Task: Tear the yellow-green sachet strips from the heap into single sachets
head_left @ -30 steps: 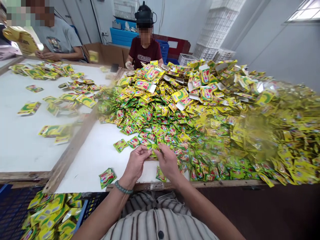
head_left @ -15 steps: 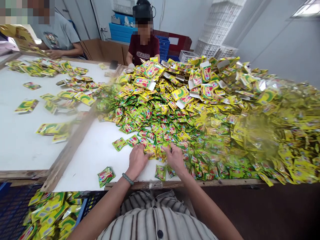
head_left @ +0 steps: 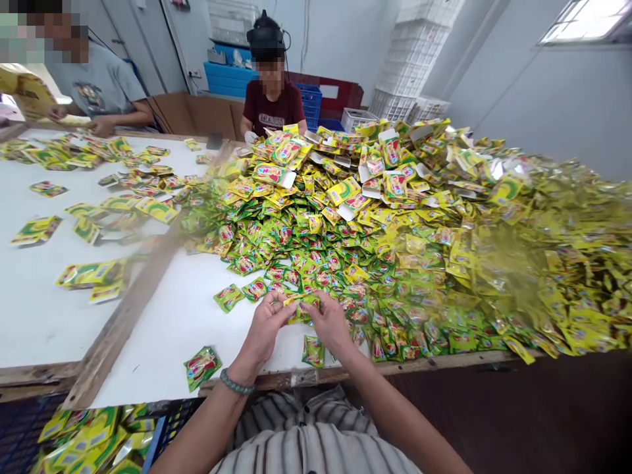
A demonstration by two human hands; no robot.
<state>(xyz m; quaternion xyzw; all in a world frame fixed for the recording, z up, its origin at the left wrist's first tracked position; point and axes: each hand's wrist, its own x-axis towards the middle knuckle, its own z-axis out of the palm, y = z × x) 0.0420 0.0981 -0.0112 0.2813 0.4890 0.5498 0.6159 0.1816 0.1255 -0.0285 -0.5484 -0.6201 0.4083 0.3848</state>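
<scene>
Fingers [head_left: 281, 308] of left hand [head_left: 264, 330] and right hand [head_left: 330, 324] pinch a stack of sachets [head_left: 299, 309], probably several, just above surface [head_left: 168, 332], beside the heap [head_left: 395, 224].

**No Print Clear Enough to Read**

The sachets [head_left: 276, 230] in the pile [head_left: 419, 263] carry a red logo on green and yellow, too small to read. Behind the pile, a maroon shirt [head_left: 270, 112] bears one line of pale letters (blurred past reading). Left of the pile, a grey shirt [head_left: 99, 85] has an unreadable print.
</scene>
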